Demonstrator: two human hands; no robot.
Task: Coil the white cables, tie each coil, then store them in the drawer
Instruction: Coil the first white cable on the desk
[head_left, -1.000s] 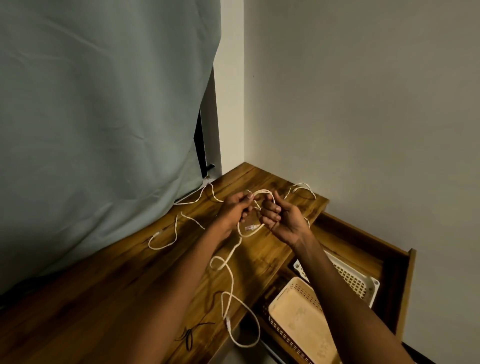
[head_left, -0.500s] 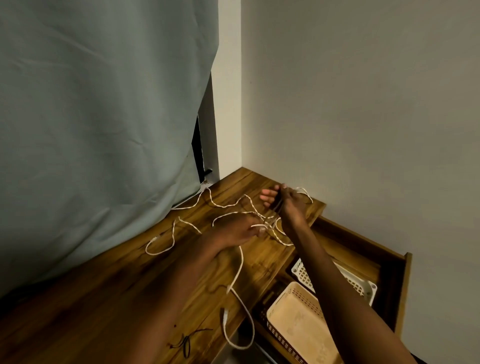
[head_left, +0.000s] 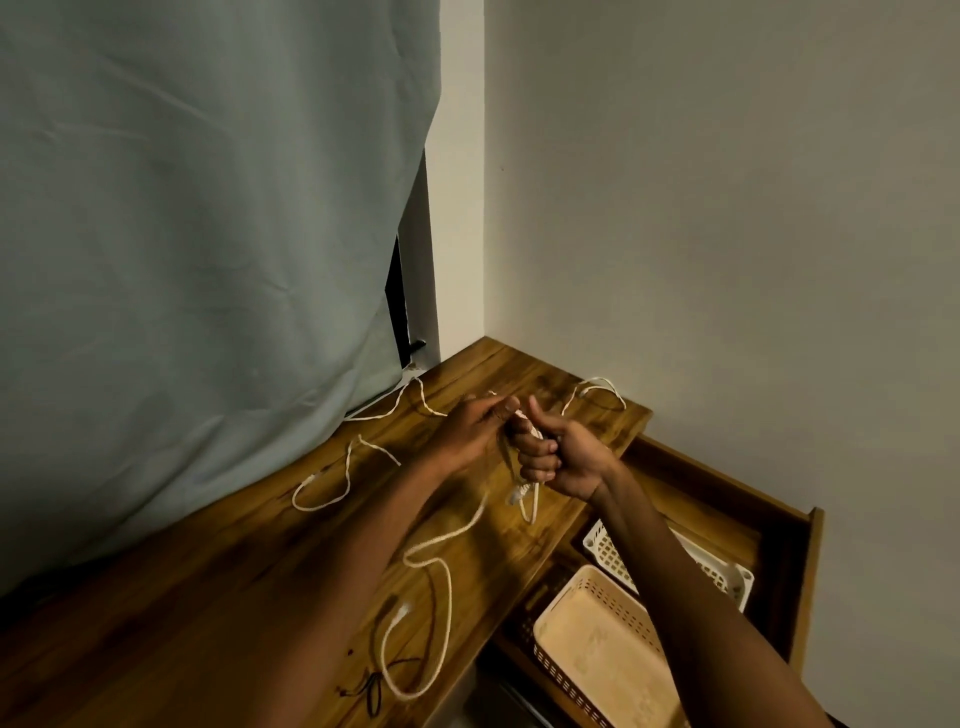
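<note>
Cable (head_left: 447, 582) white, thin, looping loose over desktop (tail overhanging edge); both grips pinching it

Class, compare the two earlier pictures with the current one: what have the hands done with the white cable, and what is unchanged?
The right hand drew back from the far corner and now fists the white cable; the left hand rose from the desktop to meet it, pinching the cable. Drawer, baskets and the other loose cables stayed put.
</note>
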